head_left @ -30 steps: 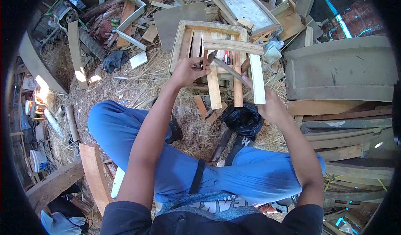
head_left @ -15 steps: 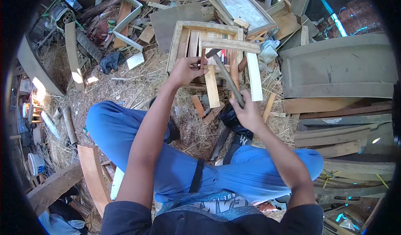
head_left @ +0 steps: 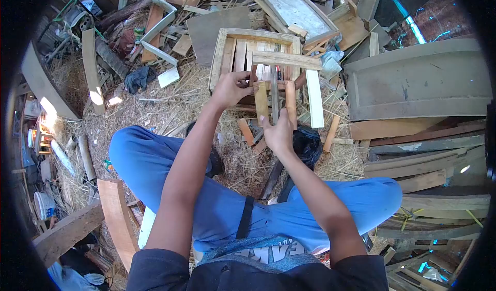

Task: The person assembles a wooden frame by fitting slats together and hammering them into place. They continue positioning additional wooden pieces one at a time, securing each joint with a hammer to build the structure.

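My left hand point(head_left: 233, 90) is closed at the left side of a small wooden frame point(head_left: 287, 60), fingertips pressed to the joint where a short light slat point(head_left: 262, 104) meets it. Whether a nail is between the fingertips is too small to tell. My right hand point(head_left: 279, 134) grips the lower end of a hammer point(head_left: 275, 97), whose handle points away from me between the frame's slats. The hammer's head is hard to make out. A white-faced slat point(head_left: 314, 98) forms the frame's right side. The frame rests over a slatted wooden box point(head_left: 213, 66).
Straw and wood scraps cover the ground around my crossed legs. A large grey panel point(head_left: 413, 87) and stacked boards point(head_left: 429, 145) lie at right. A black plastic bag point(head_left: 307, 145) sits beside my right hand. Curved planks point(head_left: 118, 216) stand at left.
My right hand has moved left and slightly down, and the hammer has swung from a slant across the frame to nearly straight away from me. My left hand stays at the joint.
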{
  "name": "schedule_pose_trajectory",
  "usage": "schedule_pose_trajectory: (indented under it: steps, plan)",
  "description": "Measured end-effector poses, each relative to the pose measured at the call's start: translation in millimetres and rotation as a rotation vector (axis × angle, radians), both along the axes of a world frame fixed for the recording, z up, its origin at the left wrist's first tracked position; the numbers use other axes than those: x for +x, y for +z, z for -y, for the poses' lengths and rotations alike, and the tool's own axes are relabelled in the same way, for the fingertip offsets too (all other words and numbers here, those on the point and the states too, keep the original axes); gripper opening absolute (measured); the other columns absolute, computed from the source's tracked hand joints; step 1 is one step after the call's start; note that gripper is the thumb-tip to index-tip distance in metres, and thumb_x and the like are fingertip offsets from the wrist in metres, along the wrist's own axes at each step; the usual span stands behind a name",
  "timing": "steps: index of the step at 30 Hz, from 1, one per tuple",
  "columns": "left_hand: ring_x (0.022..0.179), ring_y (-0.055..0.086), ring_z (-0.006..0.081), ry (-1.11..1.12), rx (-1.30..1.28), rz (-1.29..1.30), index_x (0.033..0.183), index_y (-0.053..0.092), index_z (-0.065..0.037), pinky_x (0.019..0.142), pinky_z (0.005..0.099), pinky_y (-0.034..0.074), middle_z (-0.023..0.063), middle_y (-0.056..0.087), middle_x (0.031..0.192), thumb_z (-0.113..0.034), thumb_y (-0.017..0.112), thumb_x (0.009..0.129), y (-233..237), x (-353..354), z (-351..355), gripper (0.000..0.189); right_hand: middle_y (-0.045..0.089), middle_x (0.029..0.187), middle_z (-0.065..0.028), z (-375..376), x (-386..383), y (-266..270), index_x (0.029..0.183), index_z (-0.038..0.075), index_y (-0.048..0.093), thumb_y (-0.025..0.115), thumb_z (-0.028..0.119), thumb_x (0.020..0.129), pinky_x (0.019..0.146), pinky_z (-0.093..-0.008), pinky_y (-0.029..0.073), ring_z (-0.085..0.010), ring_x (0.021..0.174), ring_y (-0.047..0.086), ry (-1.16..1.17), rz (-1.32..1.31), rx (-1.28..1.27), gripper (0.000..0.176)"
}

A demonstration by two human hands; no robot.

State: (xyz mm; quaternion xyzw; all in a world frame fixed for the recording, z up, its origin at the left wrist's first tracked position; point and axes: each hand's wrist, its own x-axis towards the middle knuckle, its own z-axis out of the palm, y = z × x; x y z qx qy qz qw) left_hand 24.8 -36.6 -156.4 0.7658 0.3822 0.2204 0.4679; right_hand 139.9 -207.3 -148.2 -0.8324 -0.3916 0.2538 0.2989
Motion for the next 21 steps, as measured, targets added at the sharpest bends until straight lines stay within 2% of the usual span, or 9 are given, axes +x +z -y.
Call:
schedule_pose_trajectory:
  steps: [2,6,8,10,14,17,21]
  plan:
    - [0.088,0.073,0.0146,-0.003,0.015,0.001,0.108,0.076,-0.002,0.083,0.0325,0.060,0.0083,0.078,0.094,-0.008,0.082,0.082,-2,1,-1,0.027,0.067,0.100,-0.0342,-4,-4,-21,0.115,-0.012,0.050,0.075,0.023,0.088,0.087,-0.0544,0.052,-0.0513,0.099,0.066,-0.098,0.031,0.139,0.051]
    - [0.088,0.073,0.0137,-0.026,0.038,0.022,0.109,0.075,-0.002,0.082,0.0316,0.060,0.0076,0.078,0.094,-0.011,0.082,0.084,-13,1,-4,0.028,0.067,0.100,-0.0338,-13,-5,-31,0.113,-0.012,0.050,0.074,0.023,0.089,0.085,-0.0550,0.052,-0.0521,0.098,0.066,-0.136,-0.050,0.106,0.049]
    - [0.088,0.073,0.0134,-0.027,0.047,0.044,0.110,0.074,-0.002,0.082,0.0313,0.059,0.0072,0.078,0.094,-0.012,0.082,0.084,-18,1,-5,0.029,0.069,0.093,-0.0297,-14,-6,-35,0.107,-0.008,0.051,0.077,0.024,0.088,0.082,-0.0517,0.052,-0.0485,0.091,0.068,-0.149,-0.044,0.140,0.045]
    - [0.087,0.076,0.0199,0.030,0.000,0.040,0.110,0.075,-0.006,0.082,0.0347,0.059,0.0113,0.078,0.095,-0.020,0.085,0.080,-17,2,-5,0.035,0.069,0.090,-0.0277,-16,-4,-34,0.104,-0.007,0.052,0.078,0.023,0.088,0.080,-0.0518,0.051,-0.0471,0.088,0.068,-0.157,-0.063,0.119,0.043]
    - [0.089,0.076,0.0198,0.029,-0.069,0.105,0.107,0.074,-0.004,0.083,0.0350,0.059,0.0107,0.078,0.099,-0.016,0.085,0.080,-12,0,-3,0.032,0.068,0.083,-0.0218,-15,-8,-27,0.096,-0.004,0.055,0.079,0.022,0.088,0.074,-0.0505,0.050,-0.0426,0.081,0.068,-0.172,-0.089,0.143,0.036]
    - [0.091,0.076,0.0185,0.013,-0.035,0.125,0.110,0.074,-0.002,0.084,0.0342,0.059,0.0100,0.078,0.101,-0.012,0.085,0.080,-20,-2,-7,0.033,0.068,0.087,-0.0268,-14,-9,-15,0.105,-0.005,0.056,0.074,0.021,0.091,0.079,-0.0523,0.050,-0.0477,0.086,0.067,-0.183,-0.128,0.143,0.035]
    - [0.097,0.074,0.0177,-0.009,-0.044,0.143,0.117,0.073,-0.001,0.090,0.0341,0.058,0.0114,0.078,0.104,-0.012,0.084,0.081,-30,-3,-11,0.039,0.066,0.083,-0.0250,-13,-6,-15,0.099,-0.005,0.057,0.075,0.021,0.091,0.076,-0.0509,0.049,-0.0450,0.083,0.067,-0.187,-0.070,0.291,0.032]
